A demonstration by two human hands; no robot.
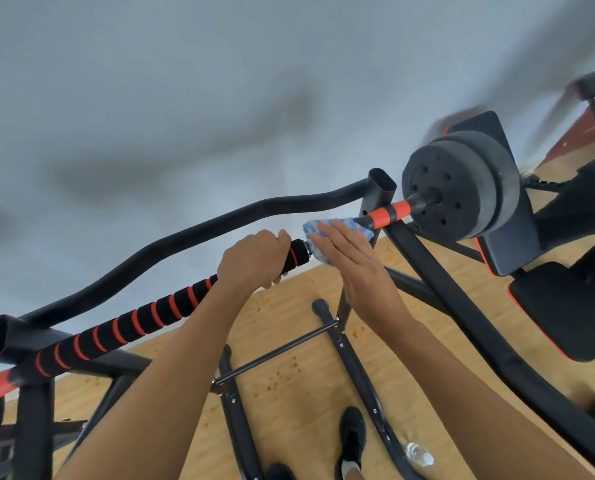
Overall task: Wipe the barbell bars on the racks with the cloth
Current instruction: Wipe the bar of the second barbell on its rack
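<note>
The black foam-wrapped barbell bar with orange rings lies on the black steel rack, its long axis running from lower left up to the grey weight plate at upper right. The blue-and-white cloth wraps it between foam and orange sleeve, pressed by the right hand with straight fingers. Just beside it, the left hand grips the foam, so the nearer right hand would probably wipe along the bar.

My arms are bare with no sleeves, my hands wear no gloves or rings, and down below I have a black shoe on with a bit of grey near the ankle.
</note>
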